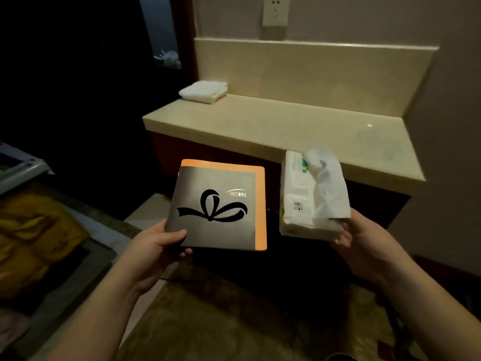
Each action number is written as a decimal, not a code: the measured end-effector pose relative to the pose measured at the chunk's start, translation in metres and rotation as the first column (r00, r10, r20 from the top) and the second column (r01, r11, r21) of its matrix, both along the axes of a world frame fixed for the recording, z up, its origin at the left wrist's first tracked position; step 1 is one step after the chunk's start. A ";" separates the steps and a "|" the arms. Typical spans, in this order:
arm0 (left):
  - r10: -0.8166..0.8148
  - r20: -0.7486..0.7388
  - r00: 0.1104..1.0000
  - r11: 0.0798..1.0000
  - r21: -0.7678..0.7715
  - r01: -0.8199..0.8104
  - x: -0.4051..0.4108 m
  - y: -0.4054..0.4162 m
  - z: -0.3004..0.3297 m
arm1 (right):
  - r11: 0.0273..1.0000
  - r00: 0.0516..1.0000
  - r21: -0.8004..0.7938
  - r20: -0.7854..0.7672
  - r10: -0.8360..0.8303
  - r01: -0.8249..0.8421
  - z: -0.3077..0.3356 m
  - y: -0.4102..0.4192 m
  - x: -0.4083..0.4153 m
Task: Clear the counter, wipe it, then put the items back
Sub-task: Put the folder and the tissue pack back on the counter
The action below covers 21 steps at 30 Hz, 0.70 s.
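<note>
Head view showed the left hand (pixel 156 246) pinching the near left corner of a flat square grey booklet with an orange border and a black ribbon bow printed on it (pixel 217 205), thumb on top and the other fingers beneath. The right hand (pixel 364 242) cradled a soft white plastic-wrapped tissue pack with green print (pixel 299 201) from below at its near end, fingers curled round it, one loose tissue (pixel 326 183) sticking up from the slot. Both items hung in the air in front of the cream stone counter (pixel 286 123), not touching it.

The booklet looked light, thin and fairly stiff, with a smooth cover that could slip from a corner pinch; a grip further along the edge would probably steady it. The tissue pack looked light and squashy, so a gentle hold round its body seemed best, and the loose tissue could tear or pull out if caught.

On the counter, a folded white cloth (pixel 203 91) sat at the far left corner against the cream backsplash (pixel 312 69), well apart from both hands. Above it, a white wall socket (pixel 275 11) was mounted. Nothing stood between the hands and the counter's middle. At far left lay yellow fabric (pixel 31 230) on a lower surface.
</note>
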<state>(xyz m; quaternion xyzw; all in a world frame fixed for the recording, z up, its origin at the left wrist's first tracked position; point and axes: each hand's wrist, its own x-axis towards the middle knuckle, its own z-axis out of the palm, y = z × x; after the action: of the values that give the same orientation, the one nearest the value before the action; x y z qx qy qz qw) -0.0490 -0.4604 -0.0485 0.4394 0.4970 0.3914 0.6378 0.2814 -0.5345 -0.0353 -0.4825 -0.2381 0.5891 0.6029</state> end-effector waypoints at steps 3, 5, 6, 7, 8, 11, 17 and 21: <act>0.064 -0.006 0.998 0.997 0.054 -0.064 -0.014 0.025 0.015 | 0.997 0.999 0.063 -0.015 0.038 -0.037 0.026 0.038 -0.012; 0.092 -0.008 0.996 0.993 0.080 -0.091 -0.020 0.045 0.026 | 0.996 0.999 0.076 -0.001 0.047 -0.047 0.042 0.066 -0.017; 0.104 -0.004 0.995 0.991 0.091 -0.103 -0.023 0.057 0.031 | 0.996 0.999 0.079 0.012 0.046 -0.047 0.047 0.081 -0.019; 0.113 0.004 0.994 0.988 0.101 -0.113 -0.024 0.069 0.036 | 0.995 0.999 0.082 0.018 0.048 -0.049 0.052 0.097 -0.019; 0.119 0.012 0.993 0.987 0.111 -0.120 -0.026 0.082 0.041 | 0.995 0.998 0.076 0.025 0.057 -0.059 0.059 0.112 -0.021; 0.130 0.023 0.991 0.980 0.150 -0.132 -0.026 0.118 0.056 | 0.995 0.996 0.053 0.017 0.083 -0.084 0.075 0.160 -0.022; 0.189 -0.002 0.982 0.968 0.168 -0.186 -0.023 0.193 0.076 | 0.989 0.989 0.017 -0.017 0.150 -0.149 0.100 0.249 -0.018; 0.203 -0.010 0.979 0.969 0.144 -0.200 -0.024 0.240 0.079 | 0.980 0.979 0.002 0.034 0.199 -0.200 0.105 0.301 -0.010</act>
<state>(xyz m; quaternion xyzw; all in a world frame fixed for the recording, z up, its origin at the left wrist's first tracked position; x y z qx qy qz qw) -0.0727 -0.2201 0.0309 0.4356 0.5177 0.4830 0.5557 0.2711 -0.2334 0.0700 -0.4645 -0.2970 0.6377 0.5379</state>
